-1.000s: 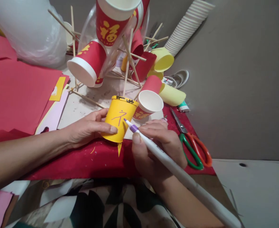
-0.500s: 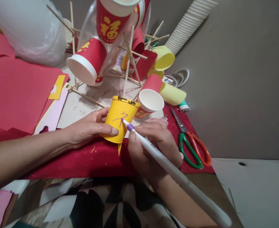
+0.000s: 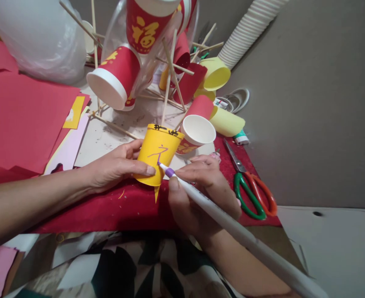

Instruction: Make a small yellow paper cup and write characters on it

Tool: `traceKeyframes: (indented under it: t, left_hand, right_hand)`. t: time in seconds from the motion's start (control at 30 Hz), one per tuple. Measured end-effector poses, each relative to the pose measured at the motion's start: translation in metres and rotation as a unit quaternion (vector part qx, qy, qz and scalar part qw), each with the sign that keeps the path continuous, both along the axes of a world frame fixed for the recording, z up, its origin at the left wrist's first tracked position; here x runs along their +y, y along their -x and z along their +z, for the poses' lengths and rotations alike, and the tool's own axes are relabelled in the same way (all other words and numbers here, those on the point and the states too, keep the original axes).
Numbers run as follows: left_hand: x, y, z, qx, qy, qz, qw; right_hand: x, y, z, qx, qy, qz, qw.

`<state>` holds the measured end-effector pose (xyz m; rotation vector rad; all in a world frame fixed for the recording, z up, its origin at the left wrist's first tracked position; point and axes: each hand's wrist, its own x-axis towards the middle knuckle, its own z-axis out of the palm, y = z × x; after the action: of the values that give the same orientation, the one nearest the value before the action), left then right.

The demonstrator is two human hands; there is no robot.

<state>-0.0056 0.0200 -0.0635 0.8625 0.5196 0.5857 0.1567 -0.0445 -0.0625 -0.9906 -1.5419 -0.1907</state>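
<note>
My left hand (image 3: 120, 165) grips a small yellow paper cylinder (image 3: 150, 165), thumb across its front and fingers behind it. The cylinder stands slightly tilted, with black marks round its upper rim, purple strokes on its side and a pointed yellow strip below. In my right hand (image 3: 202, 190) is a white marker pen (image 3: 207, 205) with a purple band near the tip. Its tip touches the cylinder's side at the lower end of the purple strokes. A red and white paper cup (image 3: 198, 130) lies on its side just beyond my right hand.
Scissors (image 3: 252, 186) with green and orange handles lie at the right on the red cloth (image 3: 108, 211). Behind are bagged red cups (image 3: 116, 76), joined wooden sticks (image 3: 170, 74) and yellow paper tubes (image 3: 229, 122). Red paper sheets (image 3: 24, 124) cover the left side. A grey wall (image 3: 319, 103) bounds the right.
The pen tip has moved a little down the cylinder's side, and the vertical purple stroke above it shows more fully. My left hand keeps its hold.
</note>
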Motion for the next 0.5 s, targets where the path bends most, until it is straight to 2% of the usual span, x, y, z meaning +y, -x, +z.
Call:
traceKeyframes:
  t: [0.27,0.5]
  left_hand:
    - [-0.0003,-0.0009,0.0021,0.007,0.006,0.008,1.000]
    - [-0.0005,-0.0008,0.0009,0.014,0.004,0.011,1.000]
  right_hand:
    - [-0.0022,-0.0058,0.0007,-0.029,0.022,0.028,0.999]
    - [-0.0006,-0.0056,0.0002,-0.019,0.004,0.035,0.999]
